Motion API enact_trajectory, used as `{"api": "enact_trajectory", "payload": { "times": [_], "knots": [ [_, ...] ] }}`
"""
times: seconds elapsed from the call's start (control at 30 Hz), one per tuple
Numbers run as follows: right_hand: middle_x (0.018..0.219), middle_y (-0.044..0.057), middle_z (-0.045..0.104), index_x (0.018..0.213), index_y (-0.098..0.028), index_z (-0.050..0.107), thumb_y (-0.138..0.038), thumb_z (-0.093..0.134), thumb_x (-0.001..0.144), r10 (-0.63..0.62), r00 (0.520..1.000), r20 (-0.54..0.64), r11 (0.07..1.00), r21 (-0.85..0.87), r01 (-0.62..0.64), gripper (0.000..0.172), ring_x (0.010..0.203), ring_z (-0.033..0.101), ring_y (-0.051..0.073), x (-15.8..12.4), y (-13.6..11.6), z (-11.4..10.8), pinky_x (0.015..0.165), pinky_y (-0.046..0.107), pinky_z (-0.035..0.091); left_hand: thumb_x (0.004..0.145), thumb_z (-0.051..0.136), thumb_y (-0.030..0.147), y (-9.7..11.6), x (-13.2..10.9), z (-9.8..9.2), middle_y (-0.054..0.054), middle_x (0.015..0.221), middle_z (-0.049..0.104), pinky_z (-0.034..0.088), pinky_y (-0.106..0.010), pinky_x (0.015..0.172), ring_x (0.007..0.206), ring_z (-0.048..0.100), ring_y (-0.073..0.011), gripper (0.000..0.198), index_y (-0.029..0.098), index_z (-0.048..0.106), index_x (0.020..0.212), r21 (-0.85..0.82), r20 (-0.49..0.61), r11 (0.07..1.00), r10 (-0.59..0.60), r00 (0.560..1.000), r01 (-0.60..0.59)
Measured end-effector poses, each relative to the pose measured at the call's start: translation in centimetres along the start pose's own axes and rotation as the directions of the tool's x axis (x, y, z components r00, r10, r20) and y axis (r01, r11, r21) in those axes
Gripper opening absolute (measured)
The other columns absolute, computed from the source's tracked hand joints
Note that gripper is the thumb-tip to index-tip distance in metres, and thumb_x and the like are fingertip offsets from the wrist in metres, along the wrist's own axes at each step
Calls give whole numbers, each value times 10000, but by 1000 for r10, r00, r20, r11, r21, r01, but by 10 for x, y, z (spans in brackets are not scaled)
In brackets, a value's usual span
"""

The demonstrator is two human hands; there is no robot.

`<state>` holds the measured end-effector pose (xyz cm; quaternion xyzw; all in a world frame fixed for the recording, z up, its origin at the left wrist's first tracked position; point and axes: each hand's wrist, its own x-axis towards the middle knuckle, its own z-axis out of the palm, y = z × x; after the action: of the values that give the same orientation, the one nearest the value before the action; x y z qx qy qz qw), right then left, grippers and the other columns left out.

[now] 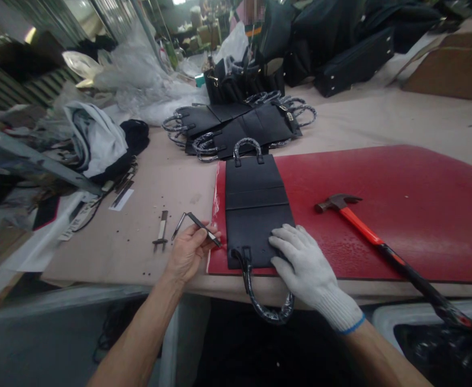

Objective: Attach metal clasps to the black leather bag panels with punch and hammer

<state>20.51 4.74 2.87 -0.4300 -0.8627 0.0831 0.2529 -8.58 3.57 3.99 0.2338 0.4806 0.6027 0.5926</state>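
A black leather bag panel (pixel 255 196) lies flat on a red mat (pixel 405 215), with a plastic-wrapped handle at each end. The near handle (pixel 270 317) hangs over the table's front edge. My left hand (pixel 189 247), bare, pinches a slim metal tool (pixel 203 228) just left of the panel's lower part. In a white glove, my right hand (pixel 304 263) rests with fingers spread on the panel's lower right corner. Left of my left hand, a two-pronged metal tool (pixel 162 231) lies on the table.
A claw hammer (pixel 364 231) with a red and black handle lies on the mat at right. Behind are stacked black panels (pixel 244 126), black bags (pixel 352 59) and a brown piece (pixel 453 67). Clear plastic (pixel 139 80) and a metal post (pixel 38 156) are at left.
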Motion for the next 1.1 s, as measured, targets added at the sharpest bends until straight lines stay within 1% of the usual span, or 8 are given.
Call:
{"api": "enact_trajectory", "payload": {
  "times": [0.1, 0.2, 0.27, 0.33, 0.53, 0.7, 1.0, 1.1],
  "knots": [
    [1365, 119, 659, 1242, -172, 682, -260, 611, 926, 3, 1000, 1, 1000, 3, -3, 336, 1342, 531, 350, 0, 0, 0, 1180, 624, 375, 718, 902, 339, -11, -10, 27, -66, 915, 800, 646, -358, 820, 849, 791, -226, 440, 151, 641, 1018, 47, 91, 998, 32, 995, -37],
    [1365, 116, 659, 1242, -175, 679, -261, 617, 923, 10, 1000, 7, 1000, 7, -10, 336, 1347, 528, 349, -1, 0, 0, 1184, 621, 368, 783, 844, 322, -21, -17, 52, -80, 959, 803, 641, -361, 836, 890, 791, -236, 328, 156, 644, 983, 176, 182, 978, 82, 980, -114],
    [1367, 114, 658, 1239, -178, 679, -263, 619, 922, 14, 1000, 7, 1000, 9, -14, 334, 1349, 526, 348, -1, 0, 0, 1186, 619, 367, 824, 788, 292, -26, -18, 63, -89, 976, 804, 634, -350, 848, 912, 789, -234, 249, 158, 647, 980, 257, 228, 952, 108, 968, -166],
    [1368, 113, 658, 1237, -178, 679, -263, 617, 922, 16, 1000, 4, 1000, 13, -16, 332, 1349, 526, 347, -1, 0, 1, 1188, 615, 367, 850, 736, 258, -31, -18, 68, -92, 978, 806, 628, -339, 859, 925, 787, -228, 183, 161, 652, 981, 328, 246, 921, 134, 960, -212],
    [1370, 113, 660, 1249, -172, 675, -254, 616, 917, 20, 1000, -1, 999, 27, -20, 347, 1365, 513, 343, -2, 0, 1, 1195, 612, 358, 901, 627, 197, -38, -18, 66, -79, 1004, 804, 612, -324, 900, 951, 776, -208, 124, 168, 669, 1014, 465, 263, 827, 212, 941, -316],
    [1369, 115, 663, 1252, -179, 672, -245, 605, 915, 30, 1000, 1, 999, 38, -30, 349, 1367, 519, 340, -1, -2, -1, 1191, 615, 358, 925, 618, 209, -39, -19, 64, -75, 1027, 800, 608, -325, 903, 975, 767, -213, 120, 180, 684, 1021, 527, 297, 767, 236, 925, -365],
    [1363, 111, 664, 1246, -182, 674, -228, 626, 887, 45, 999, -2, 997, 66, -45, 365, 1356, 530, 337, -2, -2, -1, 1197, 596, 355, 963, 604, 216, -47, -19, 58, -65, 1059, 788, 587, -327, 946, 1012, 751, -210, 128, 192, 696, 1048, 533, 335, 745, 248, 909, -400],
    [1363, 113, 664, 1243, -173, 675, -227, 633, 883, 43, 999, -2, 997, 66, -42, 366, 1355, 527, 340, -2, -2, -1, 1198, 593, 354, 978, 589, 220, -49, -19, 58, -68, 1066, 785, 584, -331, 954, 1017, 748, -208, 134, 190, 689, 1062, 532, 327, 743, 262, 908, -406]
  ]
}}
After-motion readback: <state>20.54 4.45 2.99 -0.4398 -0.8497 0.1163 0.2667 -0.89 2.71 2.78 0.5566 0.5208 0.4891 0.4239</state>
